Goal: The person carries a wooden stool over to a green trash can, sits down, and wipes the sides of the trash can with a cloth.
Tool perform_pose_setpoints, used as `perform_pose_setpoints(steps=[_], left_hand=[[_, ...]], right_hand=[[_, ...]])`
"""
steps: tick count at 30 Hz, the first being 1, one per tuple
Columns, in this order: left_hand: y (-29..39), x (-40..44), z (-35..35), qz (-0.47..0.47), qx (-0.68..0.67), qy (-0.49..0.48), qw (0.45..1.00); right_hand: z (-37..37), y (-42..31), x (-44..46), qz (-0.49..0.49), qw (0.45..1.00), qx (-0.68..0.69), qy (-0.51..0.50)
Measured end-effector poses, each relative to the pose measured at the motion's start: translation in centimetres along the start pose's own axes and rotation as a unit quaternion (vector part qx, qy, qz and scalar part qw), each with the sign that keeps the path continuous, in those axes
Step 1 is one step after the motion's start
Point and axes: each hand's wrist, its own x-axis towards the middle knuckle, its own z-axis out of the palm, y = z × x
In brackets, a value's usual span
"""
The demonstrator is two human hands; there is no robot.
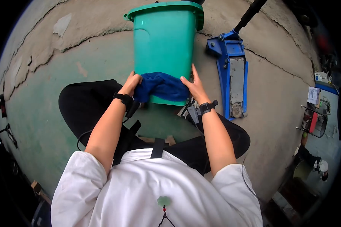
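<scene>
A green plastic bin (163,43) with a wide rim is in front of me, its rim end pointing away. A crumpled blue cloth (161,86) lies across the near part of its side. My left hand (131,83) is closed on the left end of the cloth, at the bin's edge; some of its fingers are hidden. My right hand (195,86) grips the bin's right edge, thumb on the front face near the cloth and fingers along the side.
A blue floor jack (233,75) with a black handle stands just right of the bin. Cracks run through the concrete floor (83,41). My bent legs in black trousers flank the bin's near end. At far right are a metal-framed item (315,119) and another person (312,159).
</scene>
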Motion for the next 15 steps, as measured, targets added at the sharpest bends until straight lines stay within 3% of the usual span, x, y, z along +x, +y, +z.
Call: perform_pose_setpoints(steps=[6,10,15], left_hand=[[3.0,-2.2,0.9,-0.008,0.11,-0.013,0.994],[2.3,-2.1,2.7,0.058,0.151,-0.023,0.987],[2.1,-3.5,2.5,0.107,0.142,-0.029,0.984]], right_hand=[[0.4,4.4,-0.6,0.05,0.99,0.129,0.029],[-1.4,5.4,-1.1,0.087,0.982,0.159,0.042],[-2.5,5.4,-1.0,0.119,0.992,0.029,0.025]])
